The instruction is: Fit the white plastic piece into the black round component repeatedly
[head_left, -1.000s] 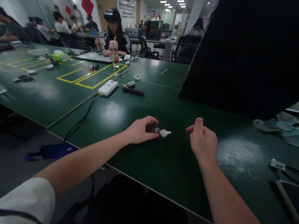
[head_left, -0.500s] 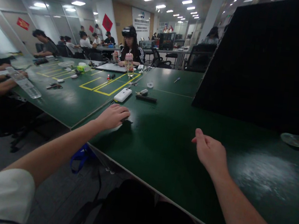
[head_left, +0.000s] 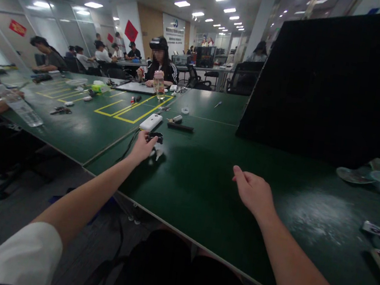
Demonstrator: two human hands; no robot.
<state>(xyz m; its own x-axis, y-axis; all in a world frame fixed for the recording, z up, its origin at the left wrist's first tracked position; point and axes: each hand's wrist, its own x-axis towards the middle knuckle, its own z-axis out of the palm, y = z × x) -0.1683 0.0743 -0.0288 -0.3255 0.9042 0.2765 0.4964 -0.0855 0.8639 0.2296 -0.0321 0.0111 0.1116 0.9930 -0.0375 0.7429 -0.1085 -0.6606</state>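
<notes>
My left hand reaches far out over the dark green table and is closed on a small black object with a white part hanging from it. It sits just in front of a white power bank with a black cable running off the table edge. My right hand hovers over the table's middle, fingers loosely curled with the thumb out, holding nothing.
A large black panel stands at the back right. A black bar and small parts lie beyond the power bank. Clear round discs and a cable lie at the right. Other people sit at the tables to the left and behind.
My left hand has carried the small black and white object from the table's middle out to the left, up to the white power bank. My right hand has stayed roughly in place.
</notes>
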